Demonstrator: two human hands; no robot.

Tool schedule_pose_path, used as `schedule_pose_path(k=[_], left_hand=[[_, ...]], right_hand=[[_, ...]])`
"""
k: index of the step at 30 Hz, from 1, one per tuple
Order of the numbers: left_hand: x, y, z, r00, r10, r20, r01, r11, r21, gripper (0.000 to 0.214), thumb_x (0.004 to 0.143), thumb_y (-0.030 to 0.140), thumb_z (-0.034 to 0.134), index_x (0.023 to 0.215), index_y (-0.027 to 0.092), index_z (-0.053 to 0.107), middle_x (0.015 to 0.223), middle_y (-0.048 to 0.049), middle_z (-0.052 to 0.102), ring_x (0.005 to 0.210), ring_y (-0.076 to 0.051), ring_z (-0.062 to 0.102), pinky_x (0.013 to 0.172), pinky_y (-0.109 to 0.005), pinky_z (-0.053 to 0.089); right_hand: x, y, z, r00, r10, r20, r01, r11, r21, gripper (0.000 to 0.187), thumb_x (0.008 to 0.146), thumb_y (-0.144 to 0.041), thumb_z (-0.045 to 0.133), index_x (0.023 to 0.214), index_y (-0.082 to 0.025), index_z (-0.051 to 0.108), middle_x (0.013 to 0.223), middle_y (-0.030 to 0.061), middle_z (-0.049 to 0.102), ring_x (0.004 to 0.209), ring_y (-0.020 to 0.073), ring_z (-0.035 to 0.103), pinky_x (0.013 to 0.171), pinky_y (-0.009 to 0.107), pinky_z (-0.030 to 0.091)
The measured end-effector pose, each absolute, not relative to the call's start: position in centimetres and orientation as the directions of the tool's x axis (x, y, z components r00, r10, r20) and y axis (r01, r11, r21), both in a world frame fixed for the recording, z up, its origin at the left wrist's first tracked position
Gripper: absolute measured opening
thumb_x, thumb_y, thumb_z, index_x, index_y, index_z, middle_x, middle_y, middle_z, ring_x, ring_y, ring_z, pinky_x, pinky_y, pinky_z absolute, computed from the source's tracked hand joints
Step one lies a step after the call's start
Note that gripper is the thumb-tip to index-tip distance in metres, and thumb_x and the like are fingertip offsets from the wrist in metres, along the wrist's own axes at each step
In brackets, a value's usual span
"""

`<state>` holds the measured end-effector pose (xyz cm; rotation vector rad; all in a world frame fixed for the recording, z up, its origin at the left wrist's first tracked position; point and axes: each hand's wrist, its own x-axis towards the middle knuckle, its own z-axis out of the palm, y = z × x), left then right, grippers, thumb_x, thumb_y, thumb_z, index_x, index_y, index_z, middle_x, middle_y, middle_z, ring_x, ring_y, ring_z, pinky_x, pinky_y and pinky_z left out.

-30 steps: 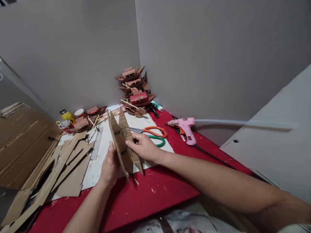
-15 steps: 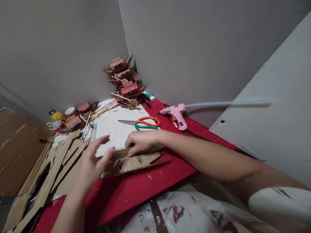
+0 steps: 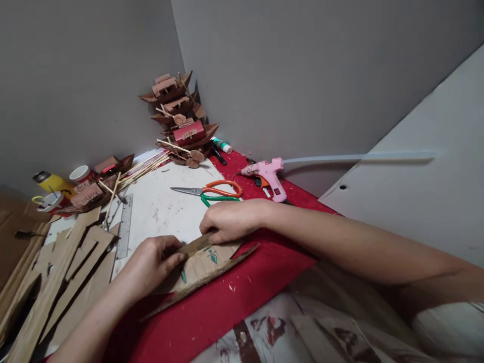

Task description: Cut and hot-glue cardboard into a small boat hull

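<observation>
A boat-shaped cardboard piece (image 3: 204, 263) with green printed marks lies tilted at the near side of the table, its long curved edge towards me. My left hand (image 3: 155, 259) pinches the far edge of it near its left end. Farther right, my right hand (image 3: 230, 222) is closed on the same far edge, thumb on the near face; its other fingertips are partly hidden. Just beyond my right hand lie scissors (image 3: 221, 189) with one orange and one green handle, blades pointing left.
A pink glue gun (image 3: 269, 176) with a long glue stick lies at the right. Stacked model boats (image 3: 189, 133) stand in the corner. Cardboard strips (image 3: 71, 267), a ruler (image 3: 124, 227), cups (image 3: 55, 202) and a yellow bottle (image 3: 55, 183) are at the left.
My left hand has come down from above the cardboard and now pinches its far edge. The cardboard has turned, its right end swinging away from me. The whole view has shifted slightly.
</observation>
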<state>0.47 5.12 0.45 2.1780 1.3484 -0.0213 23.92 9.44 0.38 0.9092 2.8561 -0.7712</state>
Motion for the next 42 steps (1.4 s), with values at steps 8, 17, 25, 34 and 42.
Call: schedule_pose_path(k=[8, 17, 25, 34, 42], left_hand=[[2.0, 6.6, -0.7, 0.568, 0.748, -0.344, 0.801, -0.406, 0.439, 0.022, 0.089, 0.027, 0.044, 0.077, 0.019, 0.060, 0.069, 0.0004, 0.059, 0.062, -0.014, 0.049, 0.059, -0.025, 0.033], [2.2, 7.4, -0.9, 0.592, 0.703, -0.394, 0.789, -0.405, 0.463, 0.020, 0.090, 0.026, 0.044, 0.074, 0.020, 0.056, 0.069, 0.0015, 0.059, 0.064, -0.015, 0.051, 0.061, -0.026, 0.033], [3.3, 8.1, -1.0, 0.621, 0.657, -0.428, 0.784, -0.505, 0.361, 0.024, 0.091, 0.028, 0.039, 0.071, 0.021, 0.050, 0.070, -0.0022, 0.060, 0.061, -0.016, 0.052, 0.059, -0.028, 0.035], [3.4, 7.8, -2.0, 0.720, 0.631, -0.288, 0.694, -0.650, 0.311, 0.020, 0.087, 0.018, 0.043, 0.078, 0.021, 0.061, 0.075, -0.0043, 0.067, 0.066, -0.019, 0.062, 0.062, -0.030, 0.045], [3.0, 6.2, -2.4, 0.848, 0.529, -0.030, 0.529, -0.848, 0.021, 0.020, 0.076, 0.005, 0.046, 0.074, 0.021, 0.057, 0.069, -0.0041, 0.064, 0.058, -0.021, 0.058, 0.052, -0.031, 0.041]], right_hand=[[23.5, 9.8, -0.8, -0.840, 0.529, -0.123, 0.520, 0.718, -0.463, 0.021, 0.085, -0.023, 0.056, 0.094, -0.014, 0.072, 0.085, 0.0084, 0.071, 0.069, 0.0152, 0.052, 0.059, 0.026, 0.030], [24.8, 10.6, -1.3, -0.838, 0.534, -0.113, 0.488, 0.641, -0.593, 0.019, 0.087, -0.017, 0.056, 0.097, -0.014, 0.072, 0.089, 0.0070, 0.072, 0.075, 0.0142, 0.058, 0.065, 0.024, 0.036], [24.4, 10.4, -1.2, -0.851, 0.500, -0.162, 0.515, 0.733, -0.445, 0.016, 0.092, -0.021, 0.053, 0.093, -0.013, 0.067, 0.090, 0.0082, 0.069, 0.078, 0.0175, 0.057, 0.063, 0.028, 0.033], [24.6, 9.6, -2.4, -0.887, 0.461, -0.008, 0.431, 0.825, -0.366, 0.008, 0.085, -0.010, 0.057, 0.090, -0.014, 0.061, 0.084, 0.0063, 0.063, 0.075, 0.0180, 0.053, 0.064, 0.030, 0.037], [24.5, 9.0, -3.7, -0.876, 0.473, 0.091, 0.440, 0.862, -0.251, 0.018, 0.093, -0.013, 0.045, 0.092, -0.015, 0.063, 0.086, 0.0074, 0.064, 0.081, 0.0209, 0.053, 0.068, 0.033, 0.039]])
